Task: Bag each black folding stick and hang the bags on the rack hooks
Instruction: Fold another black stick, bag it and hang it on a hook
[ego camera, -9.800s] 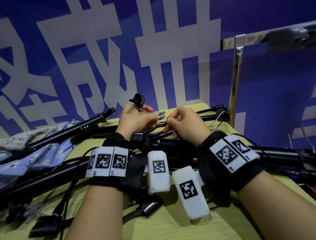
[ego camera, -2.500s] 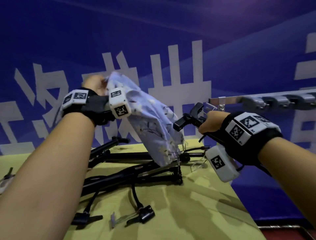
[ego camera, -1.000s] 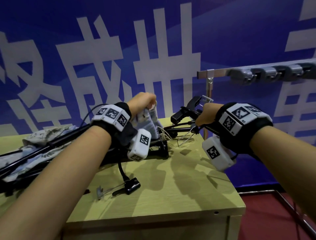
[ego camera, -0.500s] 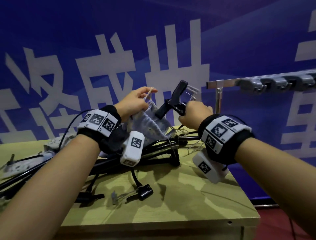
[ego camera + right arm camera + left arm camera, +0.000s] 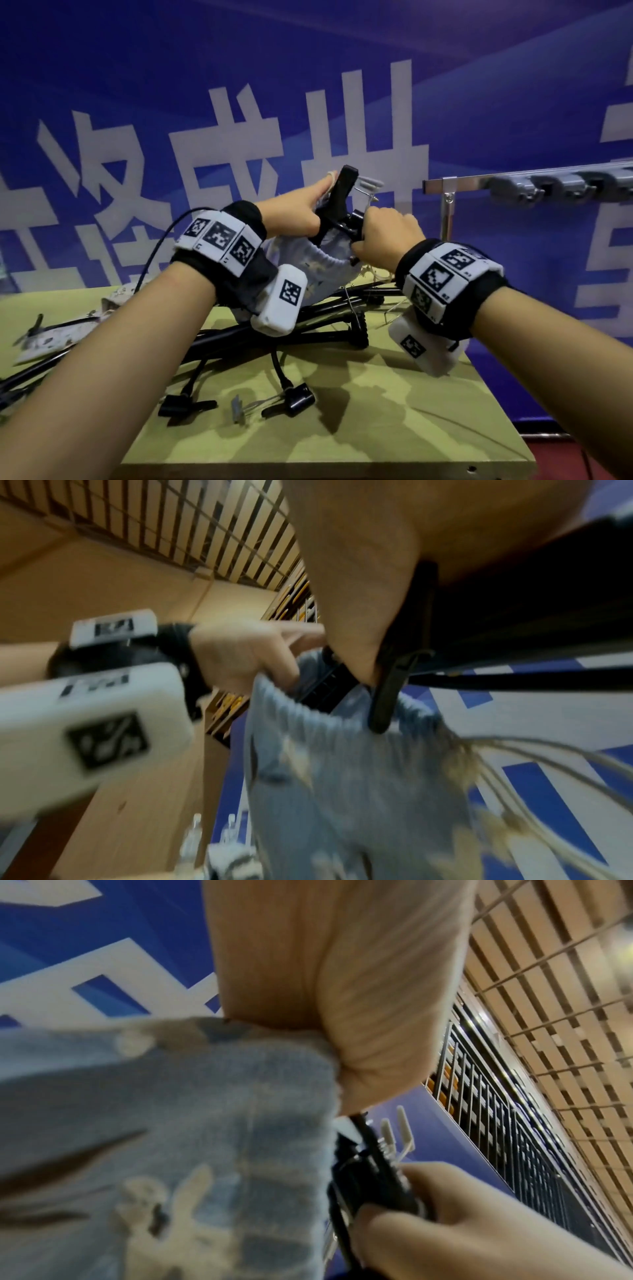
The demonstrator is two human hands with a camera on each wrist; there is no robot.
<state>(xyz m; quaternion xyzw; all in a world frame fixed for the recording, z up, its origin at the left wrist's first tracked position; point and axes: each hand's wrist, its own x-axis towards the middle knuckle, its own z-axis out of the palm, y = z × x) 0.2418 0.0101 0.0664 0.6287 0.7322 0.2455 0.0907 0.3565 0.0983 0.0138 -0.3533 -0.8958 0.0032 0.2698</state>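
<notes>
A pale blue printed drawstring bag hangs above the table, its mouth held open by my left hand, which pinches the rim. My right hand grips a black folding stick that stands nearly upright, lower part inside the bag mouth, top end poking out. In the left wrist view the bag cloth fills the left side, with the stick and right hand beside it. The right wrist view shows the bag's gathered rim around the stick, and the left hand.
Several more black folding sticks lie tangled on the yellow-green table. Another printed bag lies at the far left. A metal rack bar with grey hooks runs along the right, on a post by the table's far right corner.
My hands have come closer together and risen. The stick has swung from a tilt to nearly upright, and its lower part now sits in the bag mouth.
</notes>
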